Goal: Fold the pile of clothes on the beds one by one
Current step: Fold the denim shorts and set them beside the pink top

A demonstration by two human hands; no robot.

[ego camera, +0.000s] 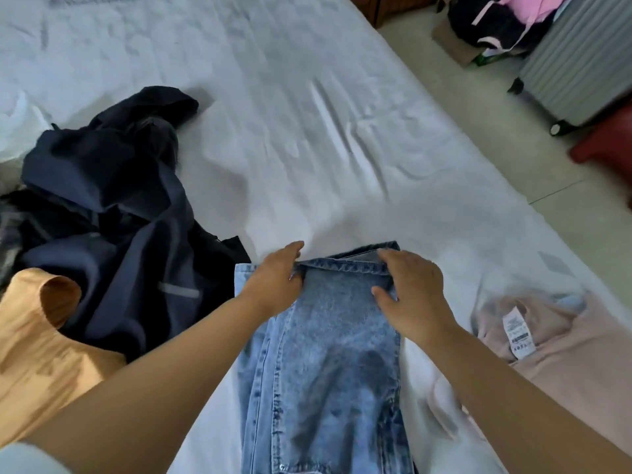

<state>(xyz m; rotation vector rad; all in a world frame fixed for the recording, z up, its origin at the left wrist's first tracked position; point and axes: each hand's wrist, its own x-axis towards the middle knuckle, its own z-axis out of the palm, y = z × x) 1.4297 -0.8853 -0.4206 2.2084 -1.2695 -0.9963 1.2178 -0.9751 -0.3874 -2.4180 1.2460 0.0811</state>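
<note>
Light blue jeans (325,364) lie lengthwise on the white bed (290,114) in front of me, the legs laid over each other with the hems at the far end. My left hand (277,278) pinches the left corner of the hem. My right hand (413,289) holds the right corner, thumb under the edge and fingers on top. A heap of dark navy clothes (113,200) sits to the left, with an orange sleeveless top (37,347) at its near side. A pale pink garment (561,354) with a white label lies on the right.
The bed's right edge runs diagonally; beyond it is tiled floor with a grey ribbed suitcase (578,59), a red object (608,145) and a box of dark and pink clothes (496,25). A white bag (17,128) lies at the far left.
</note>
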